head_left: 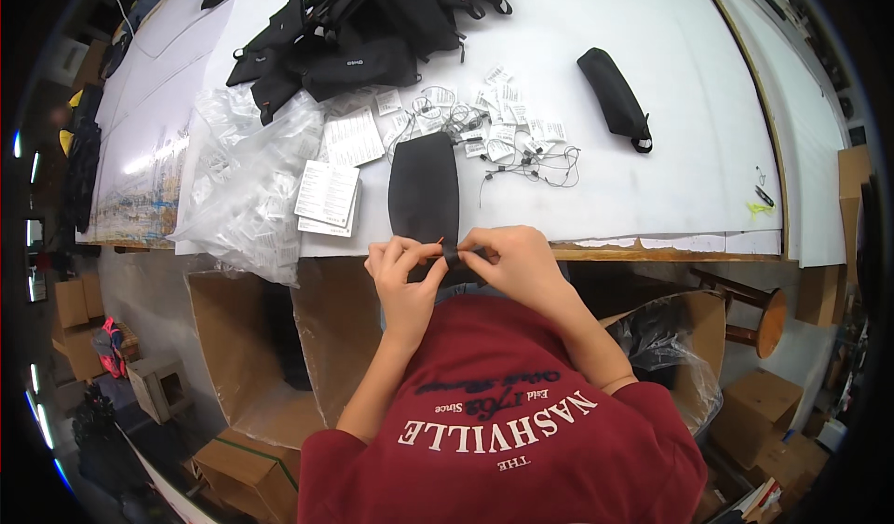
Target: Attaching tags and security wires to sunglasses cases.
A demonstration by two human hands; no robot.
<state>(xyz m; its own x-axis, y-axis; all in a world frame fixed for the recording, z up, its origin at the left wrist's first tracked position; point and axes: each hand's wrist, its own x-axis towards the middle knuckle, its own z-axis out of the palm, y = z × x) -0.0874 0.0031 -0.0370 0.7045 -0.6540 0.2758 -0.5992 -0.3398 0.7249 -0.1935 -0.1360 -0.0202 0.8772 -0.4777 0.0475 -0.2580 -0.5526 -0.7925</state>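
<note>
A long black zip pouch [424, 187] lies on the white table, its near end reaching the table's front edge. My left hand [402, 268] pinches the pouch's near end, where a small red bit shows by the fingertips. From the other side my right hand [510, 258] grips the short black loop at that same end. Both hands nearly meet there, and the fingers hide the finer detail. Just beyond the pouch lie several white tags [503, 114] with thin dark cords. Left of it are printed white cards [328, 195].
A heap of black pouches [363, 35] covers the far left of the table. Beside it a clear plastic bag [251, 189] droops over the front edge. One black pouch [615, 95] lies at the right. Open cardboard boxes [237, 347] stand below the table, near a wooden stool [768, 324].
</note>
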